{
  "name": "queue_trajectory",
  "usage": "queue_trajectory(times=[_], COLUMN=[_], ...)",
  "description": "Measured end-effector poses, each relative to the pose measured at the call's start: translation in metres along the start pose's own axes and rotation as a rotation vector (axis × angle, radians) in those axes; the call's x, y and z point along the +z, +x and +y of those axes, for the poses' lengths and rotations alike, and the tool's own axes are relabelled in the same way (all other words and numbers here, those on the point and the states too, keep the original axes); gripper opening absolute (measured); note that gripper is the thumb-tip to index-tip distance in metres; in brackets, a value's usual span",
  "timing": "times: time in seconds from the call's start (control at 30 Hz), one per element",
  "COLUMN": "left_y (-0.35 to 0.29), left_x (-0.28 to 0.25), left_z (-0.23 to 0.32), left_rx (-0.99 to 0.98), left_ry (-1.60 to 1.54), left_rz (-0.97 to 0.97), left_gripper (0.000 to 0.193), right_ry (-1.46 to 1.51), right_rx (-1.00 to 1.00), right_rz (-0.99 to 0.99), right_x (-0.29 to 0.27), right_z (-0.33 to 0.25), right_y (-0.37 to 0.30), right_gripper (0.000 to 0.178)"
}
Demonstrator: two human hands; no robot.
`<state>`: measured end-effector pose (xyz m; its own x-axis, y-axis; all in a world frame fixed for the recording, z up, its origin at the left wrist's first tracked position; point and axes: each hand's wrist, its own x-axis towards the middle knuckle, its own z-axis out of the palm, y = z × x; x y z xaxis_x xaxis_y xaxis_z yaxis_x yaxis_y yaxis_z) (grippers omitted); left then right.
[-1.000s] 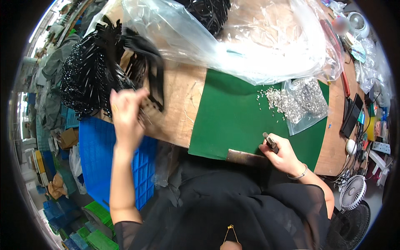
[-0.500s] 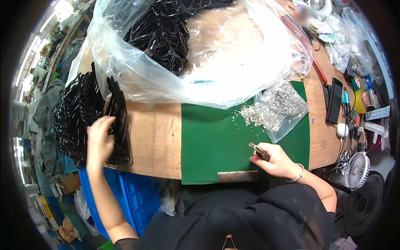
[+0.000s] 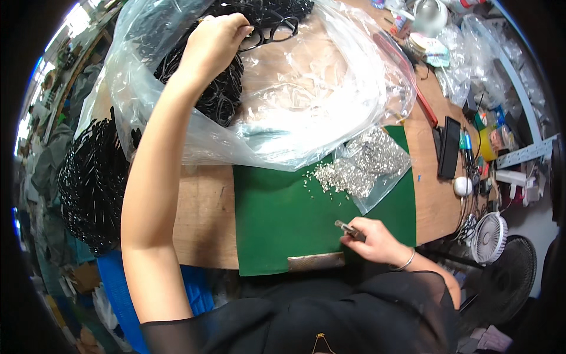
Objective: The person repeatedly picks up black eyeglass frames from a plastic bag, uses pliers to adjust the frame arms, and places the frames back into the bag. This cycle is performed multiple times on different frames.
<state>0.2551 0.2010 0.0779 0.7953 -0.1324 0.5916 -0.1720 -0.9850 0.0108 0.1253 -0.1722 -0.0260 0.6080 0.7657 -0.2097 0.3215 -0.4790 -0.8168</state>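
Observation:
My left hand (image 3: 213, 46) reaches far up over the clear plastic bag (image 3: 259, 147), fingers closed at the edge of a black eyeglass frame (image 3: 277, 32). Around and beneath that hand lies a heap of black eyeglass frames (image 3: 221, 94) inside the bag. My right hand (image 3: 377, 241) is wrapped round a short dark tool with a metal tip (image 3: 350, 230), held above the green mat (image 3: 277, 218); the exact kind of tool cannot be made out. Small silvery pieces (image 3: 330, 179) spill onto the mat from a small clear bag (image 3: 377, 162).
A second pile of black eyeglass frames (image 3: 91, 183) stands at the table's left, partly behind my forearm. A metal strip (image 3: 315, 262) lies at the mat's front edge. To the right are a phone (image 3: 449, 147), cables, and a white fan (image 3: 489, 237). A blue crate (image 3: 121, 295) sits below left.
My left hand has left the pile at the left and moved up and right to the frames in the big bag. The right hand still holds the tool. The whole view has shifted slightly.

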Motion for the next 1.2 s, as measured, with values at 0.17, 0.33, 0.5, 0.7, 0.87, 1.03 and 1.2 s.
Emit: queue_trajectory(times=[0.17,0.33,0.5,0.7,0.87,1.03,1.2], left_y=[-0.045,-0.139,-0.211,-0.244,-0.241,-0.24,-0.238], left_x=[-0.07,-0.124,-0.124,-0.084,-0.063,-0.067,-0.058], left_z=[0.052,0.136,0.182,0.215,0.225,0.225,0.233], left_rx=[-0.303,-1.007,-1.051,-1.089,-0.906,-0.939,-0.821], left_ry=[-0.919,-1.297,-1.584,-1.547,-1.684,-1.607,-1.488], left_rz=[-0.059,-0.035,0.128,-0.04,-0.015,-0.024,-0.078], left_gripper=[0.02,0.022,0.049,0.08,0.102,0.096,0.091], right_ry=[-0.118,-0.559,-0.785,-0.445,-0.355,-0.372,-0.512], right_rx=[-0.105,-0.27,-0.24,-0.155,-0.086,0.025,-0.085], right_rz=[-0.034,0.149,0.16,0.212,0.163,0.211,0.227], right_x=[0.001,0.014,0.033,0.0,0.017,0.027,0.034], right_z=[-0.001,0.003,0.011,-0.001,0.02,0.019,0.023], right_y=[0.015,0.03,0.021,0.019,0.044,0.047,0.047], right_gripper=[0.014,0.04,0.045,0.036,0.014,0.014,0.016])
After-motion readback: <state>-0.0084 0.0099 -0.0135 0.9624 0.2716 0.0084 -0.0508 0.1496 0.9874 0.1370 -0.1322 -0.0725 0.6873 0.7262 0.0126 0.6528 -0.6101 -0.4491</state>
